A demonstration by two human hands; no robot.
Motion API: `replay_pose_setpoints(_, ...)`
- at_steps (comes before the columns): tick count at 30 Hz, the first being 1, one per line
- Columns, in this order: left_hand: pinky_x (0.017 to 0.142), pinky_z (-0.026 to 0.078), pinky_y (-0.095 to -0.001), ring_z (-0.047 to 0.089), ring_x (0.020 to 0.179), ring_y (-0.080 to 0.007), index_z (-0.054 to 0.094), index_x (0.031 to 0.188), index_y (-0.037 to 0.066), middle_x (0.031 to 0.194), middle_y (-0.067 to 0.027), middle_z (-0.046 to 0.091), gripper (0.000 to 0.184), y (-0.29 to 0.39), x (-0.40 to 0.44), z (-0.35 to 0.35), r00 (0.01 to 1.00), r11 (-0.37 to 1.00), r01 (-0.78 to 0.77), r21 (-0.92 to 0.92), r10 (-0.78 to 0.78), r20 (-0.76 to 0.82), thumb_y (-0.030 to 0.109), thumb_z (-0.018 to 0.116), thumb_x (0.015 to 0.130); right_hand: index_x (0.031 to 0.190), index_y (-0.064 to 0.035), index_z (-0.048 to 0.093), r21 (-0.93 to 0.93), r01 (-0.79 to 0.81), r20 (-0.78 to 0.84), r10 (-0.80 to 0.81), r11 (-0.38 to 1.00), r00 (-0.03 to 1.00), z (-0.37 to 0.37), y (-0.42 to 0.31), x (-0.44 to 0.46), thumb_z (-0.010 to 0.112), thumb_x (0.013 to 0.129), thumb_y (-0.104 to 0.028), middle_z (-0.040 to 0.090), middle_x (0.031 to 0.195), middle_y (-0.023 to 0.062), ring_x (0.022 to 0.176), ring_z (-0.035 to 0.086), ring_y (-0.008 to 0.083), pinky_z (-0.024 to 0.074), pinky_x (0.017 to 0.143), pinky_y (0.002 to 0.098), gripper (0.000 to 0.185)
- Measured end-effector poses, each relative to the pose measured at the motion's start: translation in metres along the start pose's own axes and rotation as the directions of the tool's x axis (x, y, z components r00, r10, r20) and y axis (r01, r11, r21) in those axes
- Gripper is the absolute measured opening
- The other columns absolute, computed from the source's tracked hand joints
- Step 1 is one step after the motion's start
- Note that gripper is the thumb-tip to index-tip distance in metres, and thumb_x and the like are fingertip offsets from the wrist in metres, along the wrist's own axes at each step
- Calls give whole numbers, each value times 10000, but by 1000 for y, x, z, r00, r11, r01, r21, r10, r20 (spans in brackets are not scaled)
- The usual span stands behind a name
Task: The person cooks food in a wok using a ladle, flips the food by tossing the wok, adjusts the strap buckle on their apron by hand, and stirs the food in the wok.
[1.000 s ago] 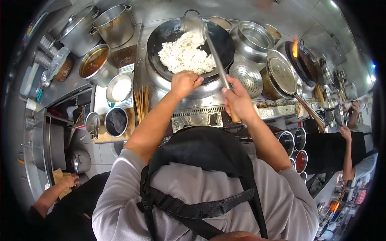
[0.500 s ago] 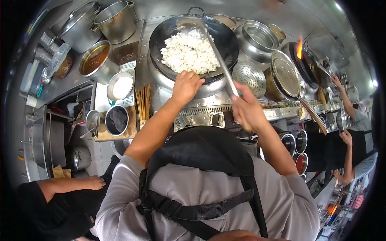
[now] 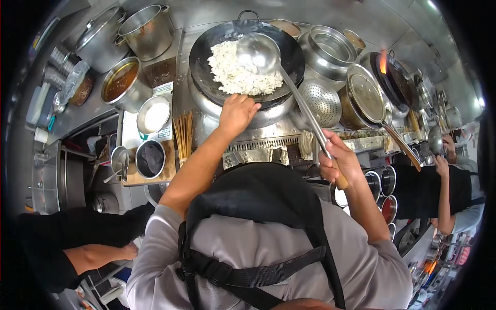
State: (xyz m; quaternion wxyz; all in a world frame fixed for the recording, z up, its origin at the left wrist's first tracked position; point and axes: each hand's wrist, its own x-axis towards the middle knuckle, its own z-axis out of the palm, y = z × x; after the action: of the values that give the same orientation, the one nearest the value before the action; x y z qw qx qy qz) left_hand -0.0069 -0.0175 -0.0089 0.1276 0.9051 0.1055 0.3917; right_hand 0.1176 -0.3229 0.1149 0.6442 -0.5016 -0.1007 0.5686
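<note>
White rice [image 3: 232, 70] lies in a heap in a large black wok [image 3: 199, 62] on the burner. My left hand [image 3: 238, 114] is closed on the wok's near rim, with its fingertips bent over the edge. My right hand [image 3: 341, 160] grips the wooden end of a long metal ladle [image 3: 305, 101]. The ladle's bowl [image 3: 258, 53] rests on or just above the right part of the rice, its rounded underside facing up and hiding some grains.
A perforated strainer [image 3: 320, 102] and metal pots [image 3: 330, 49] stand right of the wok. Bamboo sticks [image 3: 183, 135], a bowl of white contents [image 3: 154, 116] and a pot of brown liquid [image 3: 121, 82] are left. Flame [image 3: 383, 62] rises at another wok. Co-workers' arms [image 3: 444, 186] show at both sides.
The ladle's bowl has come from the wok's far edge nearer, onto the rice. My right hand has shifted right and toward me. The right co-worker's arm has drawn back from the other wok.
</note>
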Motion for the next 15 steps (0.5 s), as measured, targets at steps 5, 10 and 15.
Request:
replay_pose_setpoints(5,707,456,-458,551,737,-338,582,728,69,732,-109,563,283,0,-1,1,999,999,-27,24,28,-17,248,698,913,1395,-218,467,-193,-49,-163,17,980,986,2,6,74,513,1056,-203,511,677,47,392,410,119,336,339,266,342)
replay_pose_setpoints(10,722,462,-462,563,747,-335,589,721,76,747,-101,577,294,1,-3,0,1000,1000,12,8,-12,24,274,697,908,1352,-211,511,-61,59,-55,-62,996,997,41,-6,35,527,1052,-210,510,677,44,414,415,119,332,354,272,301)
replay_pose_setpoints(15,740,471,-462,575,768,-330,603,712,83,764,-95,596,301,2,-5,2,999,999,17,28,-18,38,291,693,910,1377,-183,502,178,-142,118,123,974,985,33,7,67,578,1026,-190,523,686,41,431,433,119,328,362,262,359)
